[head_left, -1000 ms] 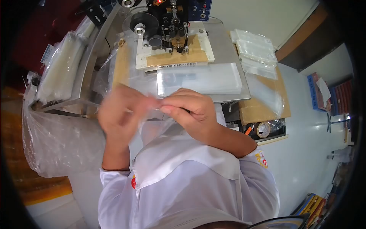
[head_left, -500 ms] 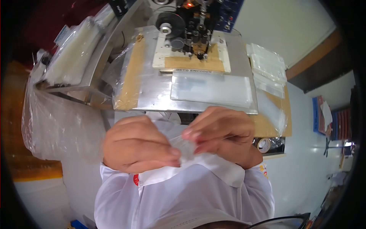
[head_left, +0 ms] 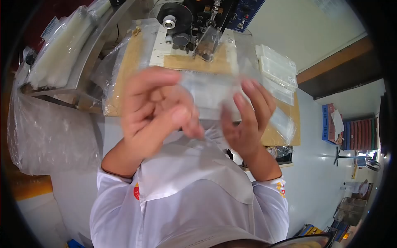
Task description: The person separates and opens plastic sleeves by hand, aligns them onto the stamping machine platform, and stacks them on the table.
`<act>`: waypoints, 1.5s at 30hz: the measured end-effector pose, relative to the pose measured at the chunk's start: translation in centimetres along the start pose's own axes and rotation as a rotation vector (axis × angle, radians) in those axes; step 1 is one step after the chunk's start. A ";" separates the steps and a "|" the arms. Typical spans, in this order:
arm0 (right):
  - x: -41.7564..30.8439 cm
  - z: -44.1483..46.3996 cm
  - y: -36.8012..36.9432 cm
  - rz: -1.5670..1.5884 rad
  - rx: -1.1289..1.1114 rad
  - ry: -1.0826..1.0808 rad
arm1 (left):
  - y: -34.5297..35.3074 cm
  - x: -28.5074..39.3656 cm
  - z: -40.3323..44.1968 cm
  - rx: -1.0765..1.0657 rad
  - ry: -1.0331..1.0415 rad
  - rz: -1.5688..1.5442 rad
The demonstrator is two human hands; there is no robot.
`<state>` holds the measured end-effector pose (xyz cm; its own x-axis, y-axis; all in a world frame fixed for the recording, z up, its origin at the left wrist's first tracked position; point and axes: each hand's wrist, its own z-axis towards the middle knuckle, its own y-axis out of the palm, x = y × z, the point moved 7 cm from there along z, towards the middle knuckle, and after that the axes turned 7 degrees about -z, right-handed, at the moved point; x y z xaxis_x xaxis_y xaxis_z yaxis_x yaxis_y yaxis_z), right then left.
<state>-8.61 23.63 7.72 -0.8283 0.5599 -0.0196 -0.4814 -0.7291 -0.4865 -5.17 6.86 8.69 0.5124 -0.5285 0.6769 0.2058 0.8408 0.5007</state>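
Note:
My left hand is raised over the front edge of the metal table, its fingers apart and loosely curled, with nothing visible in it. Opposite it, my right hand is also up, fingers spread and smeared by motion, holding nothing that I can see. Behind and between them lies a stack of clear plastic bags, partly covered by both hands. A small see-through plastic piece shows tilted in front of the black coding machine; whether it touches the machine I cannot tell.
More clear bags are piled on cardboard at the right. A steel rack at the left carries a bundle of long plastic bags, and a large plastic sheet hangs below it. Tape lies in an open drawer.
My hands have parted and moved up toward the table. The crumpled clear plastic between my fingers is gone from them, and a clear piece now shows before the machine. The view has shifted slightly.

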 end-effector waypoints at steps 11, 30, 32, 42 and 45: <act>6.5 -1.9 6.4 -0.267 -0.568 -0.125 | -9.3 -12.1 0.5 0.124 -0.673 0.394; 11.0 -2.2 10.1 -0.144 -0.705 -0.112 | -8.2 -9.9 1.9 -0.109 -0.132 1.264; 11.2 -2.1 10.4 -0.145 -0.702 -0.112 | -7.9 -9.9 2.2 -0.145 -0.112 1.358; 12.5 -1.4 11.7 -0.148 -0.685 -0.134 | -8.3 -10.7 3.5 -0.199 -0.100 1.483; 12.5 -1.3 11.7 -0.145 -0.674 -0.135 | -8.4 -10.9 3.6 -0.195 -0.147 1.502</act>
<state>-24.22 22.67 0.62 -0.8187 0.5473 0.1739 -0.3431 -0.2234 -0.9123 -15.45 5.12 -0.92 0.2583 0.8077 0.5300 -0.3051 0.5888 -0.7485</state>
